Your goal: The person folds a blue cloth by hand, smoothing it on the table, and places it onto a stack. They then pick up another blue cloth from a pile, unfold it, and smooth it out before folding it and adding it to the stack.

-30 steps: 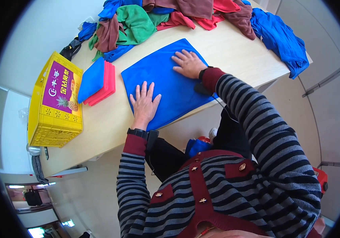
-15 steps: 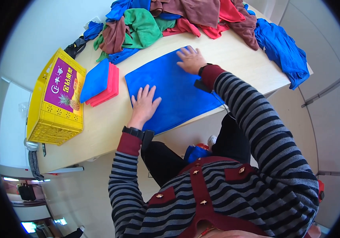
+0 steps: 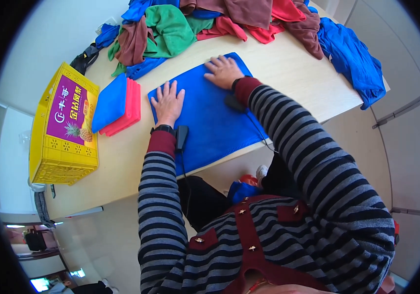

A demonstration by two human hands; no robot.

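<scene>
On a pale wooden table (image 3: pixel 313 81), a blue cloth (image 3: pixel 215 127), spread flat, near edge close to the table's own. On the cloth's left part, the left hand (image 3: pixel 169 105), palm down, fingers fanned wide, grasping nothing; near the cloth's far right corner, the right hand (image 3: pixel 224 74), also palm down, fingers straightened and slightly parted, with no hold on anything. Just left of the cloth, a neat stack of folded cloths (image 3: pixel 110 103), blue over red; farther left, a yellow crate (image 3: pixel 68 164) with a purple label. Beyond the cloth, a loose heap of fabric (image 3: pixel 173 32) in green, brown, red and blue; well to its right, crumpled blue fabric (image 3: pixel 354 61) draped over the table's end. Farther right of the cloth, pale wall panels (image 3: pixel 406 44); on its near side, a light floor (image 3: pixel 117 235). Under both palms, cloth hidden from sight; single layer or folded, cannot tell. Heap cut off at the top, crate's inside out of view. Nearer than the cloth, a blue and red bundle (image 3: pixel 243 191), partly covered by clothing, hard to identify. Far to the cloth's lower left, dark shapes too warped to make out.
</scene>
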